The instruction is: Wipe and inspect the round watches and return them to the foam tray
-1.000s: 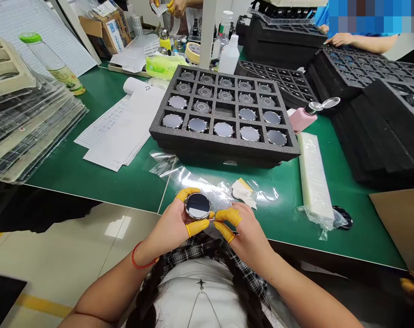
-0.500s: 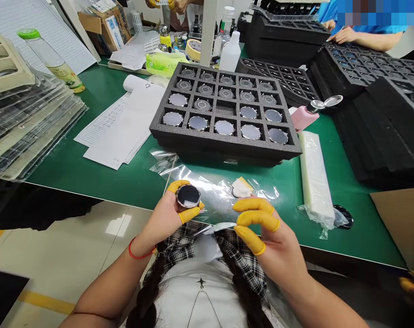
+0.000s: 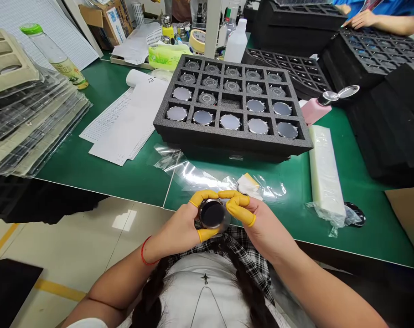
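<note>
My left hand holds a round metal disc with a dark face between yellow-capped thumb and fingers, just off the table's near edge. My right hand has come up against it, its capped fingertips pinching the disc's right rim. In front of my hands lie clear plastic bags and a small white and yellow scrap. Beyond them stands a black foam tray with several round discs in its pockets and one pocket bare.
Printed sheets lie left of the tray, stacked plastic trays at far left. A long white wrapped block, a pink dispenser bottle and black foam trays sit right. Another person's hand rests at back right.
My right hand pulled a clear film away from the disc, then came back and closed on the disc's rim. The film is no longer in view. The view shifted slightly.
</note>
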`<move>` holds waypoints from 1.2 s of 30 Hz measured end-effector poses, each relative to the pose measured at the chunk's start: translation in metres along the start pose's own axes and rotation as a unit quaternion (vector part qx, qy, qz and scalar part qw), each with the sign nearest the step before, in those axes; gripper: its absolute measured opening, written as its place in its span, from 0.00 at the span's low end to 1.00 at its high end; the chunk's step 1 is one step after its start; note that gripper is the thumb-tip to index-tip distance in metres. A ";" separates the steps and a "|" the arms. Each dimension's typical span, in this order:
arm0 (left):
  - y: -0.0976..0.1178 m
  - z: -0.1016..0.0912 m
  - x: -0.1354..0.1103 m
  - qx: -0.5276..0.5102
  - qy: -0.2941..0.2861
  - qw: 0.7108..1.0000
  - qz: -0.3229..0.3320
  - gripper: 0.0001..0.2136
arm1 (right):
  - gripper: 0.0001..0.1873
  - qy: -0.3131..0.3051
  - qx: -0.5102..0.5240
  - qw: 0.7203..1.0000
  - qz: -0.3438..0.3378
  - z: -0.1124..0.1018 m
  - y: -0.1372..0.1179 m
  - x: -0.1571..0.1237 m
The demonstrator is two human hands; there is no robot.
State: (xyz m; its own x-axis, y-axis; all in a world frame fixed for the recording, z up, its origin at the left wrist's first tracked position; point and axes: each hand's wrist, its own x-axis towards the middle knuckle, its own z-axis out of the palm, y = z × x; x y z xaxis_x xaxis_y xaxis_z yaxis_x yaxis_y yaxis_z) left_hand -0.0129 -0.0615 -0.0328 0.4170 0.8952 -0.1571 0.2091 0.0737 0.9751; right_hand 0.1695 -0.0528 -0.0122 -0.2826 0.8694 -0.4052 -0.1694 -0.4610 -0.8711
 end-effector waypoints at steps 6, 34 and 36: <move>-0.003 0.001 -0.002 0.003 -0.014 1.000 0.004 0.24 | 0.09 -0.005 0.009 1.000 -0.002 0.002 0.001 0.001; -0.002 0.000 -0.004 -0.004 -0.029 0.999 -0.015 0.25 | 0.09 -0.006 -0.015 1.000 -0.018 0.001 0.003 0.000; -0.001 0.000 -0.004 0.003 -0.027 1.000 -0.014 0.24 | 0.09 -0.005 -0.020 1.000 -0.020 0.000 0.003 0.000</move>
State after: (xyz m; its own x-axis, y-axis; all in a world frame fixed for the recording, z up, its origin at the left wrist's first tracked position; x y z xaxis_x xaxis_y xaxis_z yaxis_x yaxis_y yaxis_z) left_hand -0.0147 -0.0651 -0.0334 0.4583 0.8677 -0.1923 0.2262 0.0953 0.9694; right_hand 0.1689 -0.0541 -0.0151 -0.2857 0.8848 -0.3681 -0.1433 -0.4193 -0.8965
